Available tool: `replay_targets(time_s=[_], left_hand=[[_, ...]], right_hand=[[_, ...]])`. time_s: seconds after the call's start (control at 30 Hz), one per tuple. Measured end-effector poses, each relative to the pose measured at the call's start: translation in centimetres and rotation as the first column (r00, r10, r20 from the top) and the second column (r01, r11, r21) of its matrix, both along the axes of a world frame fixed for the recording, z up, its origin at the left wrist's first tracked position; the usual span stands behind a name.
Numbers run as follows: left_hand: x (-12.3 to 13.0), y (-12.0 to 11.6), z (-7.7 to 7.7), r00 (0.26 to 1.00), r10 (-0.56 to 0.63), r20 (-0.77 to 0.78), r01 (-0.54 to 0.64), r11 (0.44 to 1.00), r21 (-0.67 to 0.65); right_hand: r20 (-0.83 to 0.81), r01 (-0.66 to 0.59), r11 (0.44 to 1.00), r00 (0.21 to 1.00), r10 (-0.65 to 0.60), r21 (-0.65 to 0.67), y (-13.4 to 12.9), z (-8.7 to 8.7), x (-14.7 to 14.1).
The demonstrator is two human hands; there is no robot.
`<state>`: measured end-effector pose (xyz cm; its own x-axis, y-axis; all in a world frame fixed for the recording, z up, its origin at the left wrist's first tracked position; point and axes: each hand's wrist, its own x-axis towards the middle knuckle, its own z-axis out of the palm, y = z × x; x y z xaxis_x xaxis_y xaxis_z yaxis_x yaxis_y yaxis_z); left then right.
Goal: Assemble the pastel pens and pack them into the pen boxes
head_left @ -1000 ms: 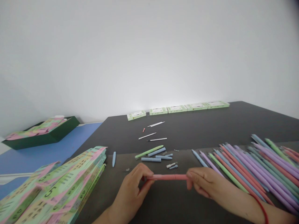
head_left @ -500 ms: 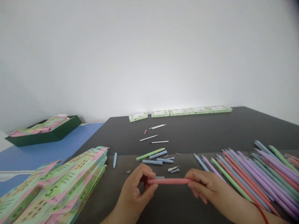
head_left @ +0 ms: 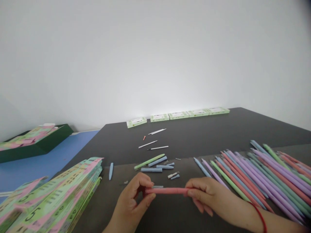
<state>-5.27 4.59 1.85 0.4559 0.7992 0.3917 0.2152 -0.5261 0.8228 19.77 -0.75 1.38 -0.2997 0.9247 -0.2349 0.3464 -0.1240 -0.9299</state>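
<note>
Both hands are clamped on one slim pink plastic pen, the left hand pinching its 9 o'clock end, the right hand gripping its 3 o'clock end, low over the dark grey surface. It looks like the two halves of the barrel are being joined or twisted; the next move likely calls for steady opposing turns along the barrel. The pen lies level, long axis from 9 to 3 o'clock. At 3 o'clock fans a row of pastel pens; at 12 o'clock lie loose blue pen parts; at 9 o'clock, stacked green-and-pink cards.
</note>
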Motion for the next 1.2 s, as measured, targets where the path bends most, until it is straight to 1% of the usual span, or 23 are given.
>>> replay_targets(time_s=[0.1,0.2,0.23,0.3,0.37,0.43,0.5,0.6,0.67,0.73,0.77,0.83,0.87,0.93,1.0,1.13,1.2], left_hand=[[-0.1,-0.1,0.0,0.999,-0.018,0.031,0.018,1.000,-0.010],[0.0,-0.4,0.0,0.995,-0.025,0.092,0.031,0.998,-0.060],[0.1,-0.6,0.1,0.994,-0.028,0.106,0.036,0.996,-0.077],[0.3,-1.1,0.4,0.992,-0.035,0.123,0.047,0.994,-0.100],[0.6,-1.6,0.7,0.990,-0.053,0.127,0.068,0.991,-0.112],[0.8,-1.9,0.7,0.991,-0.072,0.116,0.086,0.989,-0.119],[0.9,-1.9,0.3,0.993,-0.076,0.092,0.087,0.988,-0.128],[0.9,-1.2,-0.8,0.998,-0.001,0.064,0.011,0.988,-0.151],[0.9,-0.7,-1.4,0.997,0.060,0.041,-0.053,0.985,-0.167],[1.0,-0.2,-1.8,0.996,0.087,0.009,-0.084,0.982,-0.171],[1.0,-0.1,-1.8,0.996,0.085,-0.010,-0.086,0.981,-0.175],[1.1,0.0,-1.8,0.997,0.071,-0.044,-0.078,0.980,-0.185],[1.1,0.0,-1.8,0.996,0.062,-0.057,-0.072,0.979,-0.191],[1.2,-0.1,-1.6,0.996,0.045,-0.078,-0.061,0.976,-0.209],[1.3,-0.1,-1.4,0.995,0.035,-0.088,-0.055,0.973,-0.224],[1.5,-0.1,-1.0,0.994,0.035,-0.108,-0.061,0.967,-0.247],[1.6,-0.1,-0.9,0.993,0.034,-0.111,-0.062,0.964,-0.260]], right_hand=[[-0.084,-0.048,0.994,0.996,0.040,-0.096,0.0,-0.6,0.1],[-0.078,-0.061,0.993,0.996,0.054,-0.100,0.0,-0.8,0.0],[-0.043,-0.059,0.996,0.997,0.056,-0.073,0.1,-0.7,0.0],[0.081,-0.057,0.997,0.995,0.052,0.059,0.1,-0.4,-0.1],[0.211,-0.093,0.967,0.977,0.042,0.237,0.0,-0.1,-0.1],[0.301,-0.148,0.921,0.953,0.035,0.360,-0.1,0.2,-0.3],[0.360,-0.186,0.897,0.932,0.032,0.402,-0.1,0.4,-0.4],[0.468,-0.203,0.888,0.884,-0.015,0.412,0.7,1.0,0.1],[0.534,-0.203,0.872,0.842,-0.078,0.446,2.4,1.5,1.2],[0.604,-0.216,0.839,0.781,-0.158,0.499,5.0,2.0,2.9],[0.656,-0.243,0.829,0.732,-0.184,0.504,6.7,2.3,3.8],[0.751,-0.279,0.819,0.610,-0.253,0.502,10.2,2.5,5.6],[0.766,-0.280,0.819,0.584,-0.269,0.501,11.9,2.5,6.4],[0.782,-0.288,0.813,0.551,-0.291,0.506,14.8,2.2,7.2],[0.795,-0.313,0.804,0.530,-0.294,0.506,17.0,1.6,7.4],[0.821,-0.370,0.783,0.490,-0.292,0.499,19.7,0.1,6.6],[0.827,-0.396,0.766,0.474,-0.302,0.507,20.7,-0.2,6.0]])
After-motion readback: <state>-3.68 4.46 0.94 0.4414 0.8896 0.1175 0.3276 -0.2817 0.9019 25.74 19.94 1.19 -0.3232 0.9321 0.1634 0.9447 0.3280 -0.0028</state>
